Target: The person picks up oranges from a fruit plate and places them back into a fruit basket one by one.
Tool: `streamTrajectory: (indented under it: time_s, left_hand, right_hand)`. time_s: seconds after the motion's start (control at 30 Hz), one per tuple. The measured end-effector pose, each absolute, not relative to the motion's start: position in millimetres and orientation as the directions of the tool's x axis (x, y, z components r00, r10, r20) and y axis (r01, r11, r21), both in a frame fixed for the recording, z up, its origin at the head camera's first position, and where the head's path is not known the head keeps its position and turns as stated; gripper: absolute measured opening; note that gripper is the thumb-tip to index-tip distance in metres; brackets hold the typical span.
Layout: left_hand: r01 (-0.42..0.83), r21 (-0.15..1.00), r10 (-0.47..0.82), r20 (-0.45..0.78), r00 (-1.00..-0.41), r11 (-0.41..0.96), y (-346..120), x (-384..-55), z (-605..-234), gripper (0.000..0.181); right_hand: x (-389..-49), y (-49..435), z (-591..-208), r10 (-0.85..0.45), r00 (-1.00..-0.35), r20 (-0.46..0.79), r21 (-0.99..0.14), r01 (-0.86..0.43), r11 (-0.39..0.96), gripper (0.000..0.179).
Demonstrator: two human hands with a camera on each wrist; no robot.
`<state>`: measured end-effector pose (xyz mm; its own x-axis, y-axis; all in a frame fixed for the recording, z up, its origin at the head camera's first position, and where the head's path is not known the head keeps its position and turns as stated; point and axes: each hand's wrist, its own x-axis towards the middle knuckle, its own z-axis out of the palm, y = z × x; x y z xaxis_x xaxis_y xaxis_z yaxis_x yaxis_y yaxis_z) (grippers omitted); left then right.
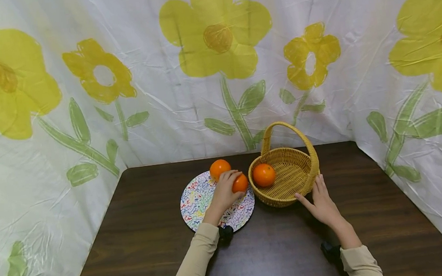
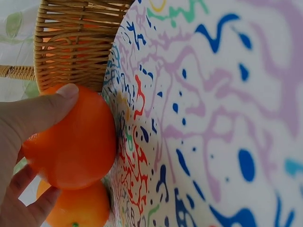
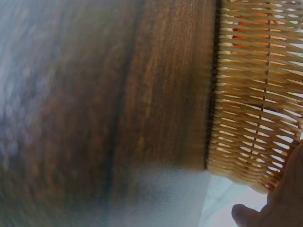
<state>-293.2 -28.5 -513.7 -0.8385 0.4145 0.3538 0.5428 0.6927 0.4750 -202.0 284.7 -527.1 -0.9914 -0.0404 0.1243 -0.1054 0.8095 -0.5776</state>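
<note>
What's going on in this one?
A person's left hand grips one orange, on or just above the patterned plate, while the right hand rests against the side of the wicker basket. A second orange sits at the plate's far edge. A third orange lies inside the basket, on the side nearest the plate.

Head view from up high, wrist views super close
Head looks forward and down over the table (image 1: 281, 253); wrists sit sideways, left hugging the plate (image 2: 208, 118), right skimming the table, all three sharing the basket (image 1: 278, 201).
</note>
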Motion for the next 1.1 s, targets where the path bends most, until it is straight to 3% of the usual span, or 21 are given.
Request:
streamTrajectory:
  time_s: [0.67, 0.93, 1.1]
  left_hand:
    - [0.567, 0.458, 0.412, 0.398, -0.820, 0.685, -37, -283, -515, 0.062]
    - [0.608, 0.440, 0.410, 0.468, -0.783, 0.661, -41, -280, -515, 0.058]
    - [0.577, 0.500, 0.405, 0.416, -0.814, 0.646, -42, -279, -509, 0.060]
  right_hand:
    - [-200, 285, -528, -0.036, -0.993, 0.111, -0.571, -0.093, 0.816, 0.088]
    - [-201, 285, -527, -0.036, -0.993, 0.114, -0.568, -0.095, 0.818, 0.088]
    - [-202, 285, -527, -0.042, -0.992, 0.117, -0.562, -0.101, 0.821, 0.087]
